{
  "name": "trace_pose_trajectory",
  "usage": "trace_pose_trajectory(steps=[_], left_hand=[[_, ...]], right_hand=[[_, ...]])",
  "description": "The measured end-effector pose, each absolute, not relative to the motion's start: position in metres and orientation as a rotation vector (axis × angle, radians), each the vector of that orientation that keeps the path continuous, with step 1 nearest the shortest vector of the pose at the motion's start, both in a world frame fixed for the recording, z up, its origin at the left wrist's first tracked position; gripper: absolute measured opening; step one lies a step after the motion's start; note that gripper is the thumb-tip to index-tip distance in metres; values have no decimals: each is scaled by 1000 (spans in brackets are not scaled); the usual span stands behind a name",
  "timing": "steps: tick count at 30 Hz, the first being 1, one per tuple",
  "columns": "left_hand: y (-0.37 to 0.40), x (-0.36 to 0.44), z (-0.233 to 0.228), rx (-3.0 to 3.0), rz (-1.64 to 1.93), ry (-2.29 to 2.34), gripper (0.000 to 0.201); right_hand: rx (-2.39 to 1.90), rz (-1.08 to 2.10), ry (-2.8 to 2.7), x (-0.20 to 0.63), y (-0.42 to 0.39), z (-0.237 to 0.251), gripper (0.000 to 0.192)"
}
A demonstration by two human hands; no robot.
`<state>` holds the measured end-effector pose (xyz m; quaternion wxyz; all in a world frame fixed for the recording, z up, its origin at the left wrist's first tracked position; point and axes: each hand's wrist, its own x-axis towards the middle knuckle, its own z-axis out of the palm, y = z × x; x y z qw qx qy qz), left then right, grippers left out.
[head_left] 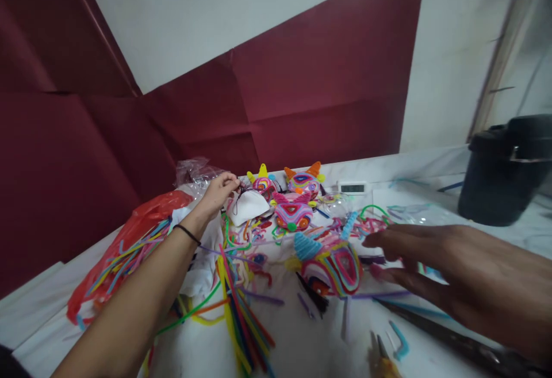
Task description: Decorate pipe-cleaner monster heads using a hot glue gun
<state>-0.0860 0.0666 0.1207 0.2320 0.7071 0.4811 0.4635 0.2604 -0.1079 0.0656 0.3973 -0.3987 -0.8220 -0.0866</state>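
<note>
My left hand reaches to the back of the table, its fingers pinched together beside thin dark strands. Just below the fingertips lies a plain white, mask-like piece; whether the hand holds it or the strands is too small to tell. Hovering at the right, my right hand is blurred, its fingers apart with nothing between them. Near those fingertips sits a colourful pipe-cleaner mask with blue ears. Behind it are a mask with pink ears, one with orange ears and one with yellow ears.
Loose pipe cleaners spread across the front, with more in a red plastic bag at left. Pliers and long scissors-like dark metal lie front right. A small digital display and a black bin stand behind.
</note>
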Motion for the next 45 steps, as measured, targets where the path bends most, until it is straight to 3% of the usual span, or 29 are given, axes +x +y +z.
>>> trace_pose_trajectory(steps=[4, 8, 10, 14, 19, 23, 29, 33, 41, 45], left_hand=[[38, -48, 140, 1716, 1396, 1139, 17], [-7, -3, 152, 1397, 1434, 846, 13], [-29, 17, 149, 1301, 1389, 762, 11], [-56, 43, 129, 1193, 1272, 591, 6], [-64, 54, 110, 1126, 1194, 536, 10], [-63, 54, 108, 1190, 1156, 551, 17], [-64, 50, 107, 1636, 1446, 703, 19], [-66, 53, 110, 1890, 1436, 571, 16], [-69, 60, 115, 1976, 1465, 589, 12], [-70, 54, 114, 2049, 1433, 639, 15]], right_hand=[[-946, -86, -2207, 244, -102, 88, 18], [-959, -135, -2033, 223, -97, 103, 50], [-934, -235, -2014, 215, -96, 109, 54], [-835, -467, -1992, 209, -95, 111, 33], [-659, -470, -1960, 218, -95, 101, 15], [-747, -236, -1901, 219, -107, 109, 13], [-947, 677, -1638, 213, -121, 122, 24], [-916, 1019, -1459, 213, -118, 121, 33], [-810, 1254, -1334, 214, -111, 115, 35], [-922, 874, -1433, 216, -113, 117, 30]])
